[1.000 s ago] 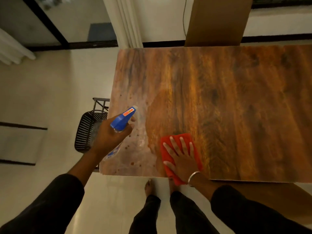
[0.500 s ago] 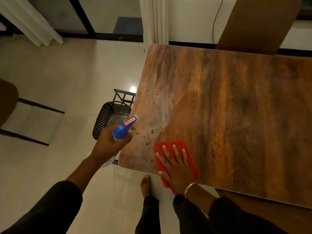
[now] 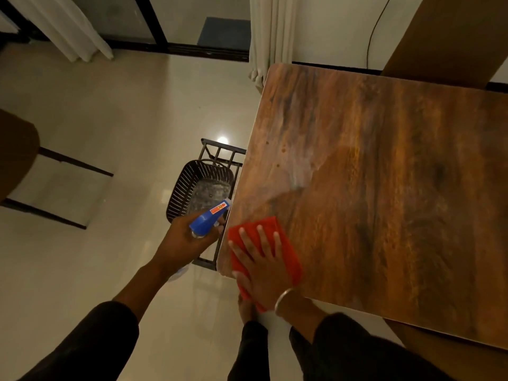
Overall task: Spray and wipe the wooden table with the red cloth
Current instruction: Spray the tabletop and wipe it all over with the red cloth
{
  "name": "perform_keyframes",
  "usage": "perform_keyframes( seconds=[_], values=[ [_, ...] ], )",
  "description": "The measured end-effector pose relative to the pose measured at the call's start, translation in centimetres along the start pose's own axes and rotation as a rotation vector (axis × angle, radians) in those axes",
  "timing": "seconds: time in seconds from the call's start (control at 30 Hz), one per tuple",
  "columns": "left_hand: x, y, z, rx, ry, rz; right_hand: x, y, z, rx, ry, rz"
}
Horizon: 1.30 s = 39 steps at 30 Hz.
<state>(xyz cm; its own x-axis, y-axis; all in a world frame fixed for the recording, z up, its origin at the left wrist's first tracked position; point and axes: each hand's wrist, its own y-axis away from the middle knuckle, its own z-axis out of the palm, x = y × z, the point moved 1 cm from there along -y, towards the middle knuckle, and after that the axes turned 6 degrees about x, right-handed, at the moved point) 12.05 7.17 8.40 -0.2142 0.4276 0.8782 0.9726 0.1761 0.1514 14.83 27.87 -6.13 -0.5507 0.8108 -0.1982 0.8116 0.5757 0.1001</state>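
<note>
The right hand [image 3: 261,266] lies flat on the red cloth [image 3: 270,253], fingers spread wide and palm pressing it down at the near left corner of the wooden table [image 3: 384,193]; a metal bangle [image 3: 284,298] circles the wrist, and the cloth's near end hangs a little over the table edge. The left hand [image 3: 182,240] is held out just off the table's left edge, fingers wrapped around the neck of a spray bottle [image 3: 209,218] with a blue head and an orange label, its nozzle pointing toward the tabletop. Both arms wear dark sleeves. The table's dark grain gleams on the right, while a paler, cloudy patch with a few small dark spots runs along the left side above the cloth. Below the left edge sits a black perforated basket [image 3: 189,185] beside a dark metal rack [image 3: 220,152]. The floor [image 3: 110,119] is pale, glossy tile catching a lamp's glare. White curtains [image 3: 270,34] hang by dark-framed glass doors at the far wall, and a bare foot [image 3: 246,307] shows beneath the table's corner.
</note>
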Motion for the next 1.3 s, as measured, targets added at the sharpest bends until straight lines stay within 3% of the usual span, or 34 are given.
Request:
perform_keyframes(
  seconds=[0.17, 0.37, 0.5, 0.57, 0.77, 0.9, 1.03, 1.17, 1.3],
  values=[
    [-2.3, -0.9, -0.3, 0.029, -0.027, -0.052, 3.9, 2.3, -0.8, -0.008, 0.003, 0.141],
    [-3.5, -1.1, -0.7, 0.043, 0.006, -0.064, 0.8, -8.9, -2.6, 0.021, -0.032, 0.392],
    [-3.6, -2.0, -1.3, 0.039, 0.102, -0.062, -4.7, -6.5, -0.2, 0.024, -0.040, 0.073],
    [-3.4, -2.9, -1.3, 0.016, 0.122, -0.031, -4.5, -3.8, 0.4, 0.025, -0.044, 0.016],
    [-3.9, -5.1, -0.3, -0.031, 0.098, -0.075, 9.0, -3.5, -3.8, 0.007, 0.013, 0.484],
    [-4.1, -6.4, 1.0, -0.068, 0.089, -0.107, 10.7, -10.5, -5.1, 0.036, -0.033, 0.656],
    [-3.2, -8.9, 1.7, -0.045, 0.110, -0.005, 6.8, -16.6, -4.3, 0.066, -0.032, 0.510],
    [-2.7, -11.7, 2.0, -0.020, 0.140, 0.093, 5.6, -14.5, -3.0, 0.072, -0.042, 0.242],
    [-3.3, -13.7, 1.9, -0.033, 0.183, 0.098, 11.2, -8.4, -3.2, 0.052, -0.009, 0.317]
  ],
)
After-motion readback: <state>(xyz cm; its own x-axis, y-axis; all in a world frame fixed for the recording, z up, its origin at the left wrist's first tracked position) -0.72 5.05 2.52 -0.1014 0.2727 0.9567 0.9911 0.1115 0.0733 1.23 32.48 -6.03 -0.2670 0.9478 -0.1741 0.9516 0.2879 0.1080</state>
